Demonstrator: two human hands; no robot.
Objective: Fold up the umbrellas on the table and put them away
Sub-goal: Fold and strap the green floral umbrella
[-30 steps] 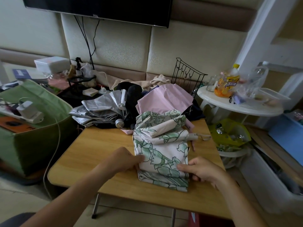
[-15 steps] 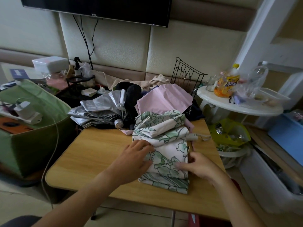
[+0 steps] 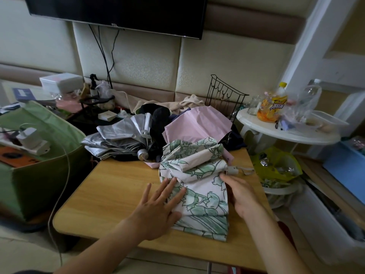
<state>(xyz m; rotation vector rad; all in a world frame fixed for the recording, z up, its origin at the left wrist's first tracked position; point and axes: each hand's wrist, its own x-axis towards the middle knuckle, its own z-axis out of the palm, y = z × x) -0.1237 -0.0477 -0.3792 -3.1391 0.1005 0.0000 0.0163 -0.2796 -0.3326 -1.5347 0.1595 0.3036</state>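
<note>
Bench of pale wood carries a soft, limp green-leaf-printed white fabric umbrella at its right side. Left hand presses flat on its canopy, fingers straight; right hand lies relaxed beside it. Best gripped by the stiff white handle.

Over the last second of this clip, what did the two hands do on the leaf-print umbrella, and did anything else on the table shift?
The left hand slid from the cloth's left edge up onto the leaf-print umbrella and now lies flat, fingers spread. The right hand moved up the right edge toward the handle. The silver umbrella and pink umbrella stayed put.
</note>
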